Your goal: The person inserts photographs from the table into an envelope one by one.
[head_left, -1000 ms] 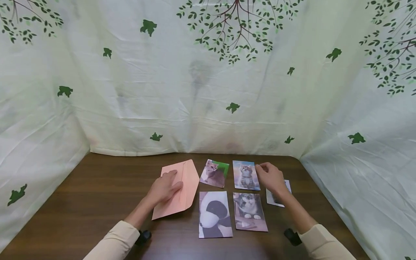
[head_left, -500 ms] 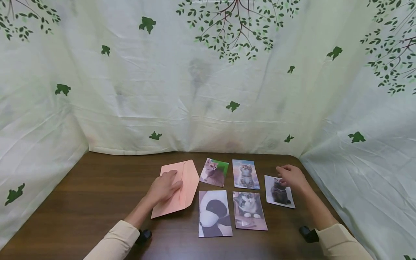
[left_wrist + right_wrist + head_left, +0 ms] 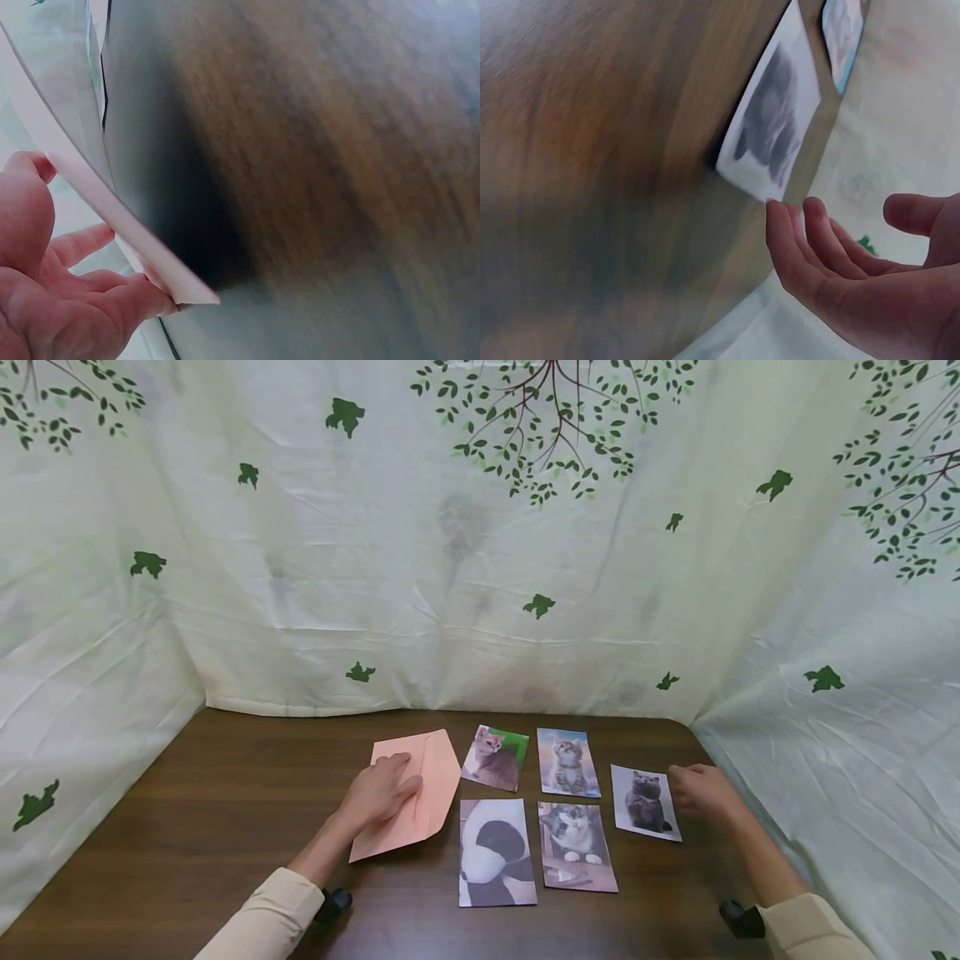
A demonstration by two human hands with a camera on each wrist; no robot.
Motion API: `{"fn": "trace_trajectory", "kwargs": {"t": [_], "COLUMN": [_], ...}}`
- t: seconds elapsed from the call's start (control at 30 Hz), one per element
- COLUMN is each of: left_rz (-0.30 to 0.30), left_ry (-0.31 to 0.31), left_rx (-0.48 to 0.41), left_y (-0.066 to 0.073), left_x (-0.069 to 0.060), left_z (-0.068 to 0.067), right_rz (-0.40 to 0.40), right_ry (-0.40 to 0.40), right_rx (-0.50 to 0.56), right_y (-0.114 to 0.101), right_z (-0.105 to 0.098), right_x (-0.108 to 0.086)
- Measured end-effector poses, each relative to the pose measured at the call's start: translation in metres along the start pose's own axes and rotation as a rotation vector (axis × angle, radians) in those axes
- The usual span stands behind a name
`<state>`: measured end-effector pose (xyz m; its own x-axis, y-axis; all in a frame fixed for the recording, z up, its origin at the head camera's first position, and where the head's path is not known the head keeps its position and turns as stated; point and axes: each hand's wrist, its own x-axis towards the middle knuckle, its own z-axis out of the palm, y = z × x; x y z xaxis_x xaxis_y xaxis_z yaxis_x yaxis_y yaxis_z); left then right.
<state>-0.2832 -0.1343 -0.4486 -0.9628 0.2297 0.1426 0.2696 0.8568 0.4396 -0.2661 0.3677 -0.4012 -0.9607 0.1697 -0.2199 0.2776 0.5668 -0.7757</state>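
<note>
My left hand [image 3: 377,792] holds a pink envelope [image 3: 431,785] by its left side, thumb and a finger lying over its face; other fingers are hidden from above. Seen from the left wrist, the fingers [image 3: 82,244] meet the envelope's edge [image 3: 112,202], dark shadow beside it. Beside the right edge of a dark-grey cat card [image 3: 645,802] is my right hand [image 3: 705,792], holding nothing. In the right wrist view its fingers are gently bent, thumb apart, one fingertip [image 3: 771,206] at the corner of the card [image 3: 769,112].
Left of the cat card, a blue kitten card [image 3: 568,764] lies above a grey-and-white kitten card [image 3: 576,847]. A green-cornered cat card [image 3: 495,760] lies above a panda-like card [image 3: 495,856]. A leaf-patterned white cloth [image 3: 480,552] hangs behind the brown table [image 3: 225,827].
My right hand has moved rightward from the blue kitten card, across the dark-grey cat card, to its right side, uncovering it. That card was slid slightly right. My left hand and the envelope stayed in place.
</note>
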Motion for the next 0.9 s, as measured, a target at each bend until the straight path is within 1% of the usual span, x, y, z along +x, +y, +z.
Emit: {"fn": "trace_trajectory", "kwargs": {"t": [0.07,0.17,0.37,0.53,0.7,0.9], "left_rz": [-0.001,-0.006,-0.010,-0.016,-0.018,-0.012], "left_ry": [-0.002,-0.004,-0.021,-0.019,-0.020,-0.015], "left_rx": [-0.004,-0.010,-0.014,-0.023,-0.020,-0.015], "left_y": [-0.001,-0.001,0.000,0.000,0.000,0.001], "left_x": [0.000,-0.001,-0.001,0.000,0.000,-0.001], "left_z": [0.001,0.001,0.000,-0.001,-0.001,-0.002], "right_rz": [0.016,0.047,0.120,0.161,0.182,0.235], "right_ry": [-0.019,-0.071,-0.183,-0.210,-0.227,-0.249], "right_rx": [0.017,0.053,0.172,0.247,0.276,0.307], "right_y": [0.006,0.016,0.029,0.033,0.035,0.037], "right_z": [-0.004,-0.009,-0.015,-0.020,-0.021,-0.019], "right_x": [0.000,0.001,0.002,0.000,-0.003,-0.005]}}
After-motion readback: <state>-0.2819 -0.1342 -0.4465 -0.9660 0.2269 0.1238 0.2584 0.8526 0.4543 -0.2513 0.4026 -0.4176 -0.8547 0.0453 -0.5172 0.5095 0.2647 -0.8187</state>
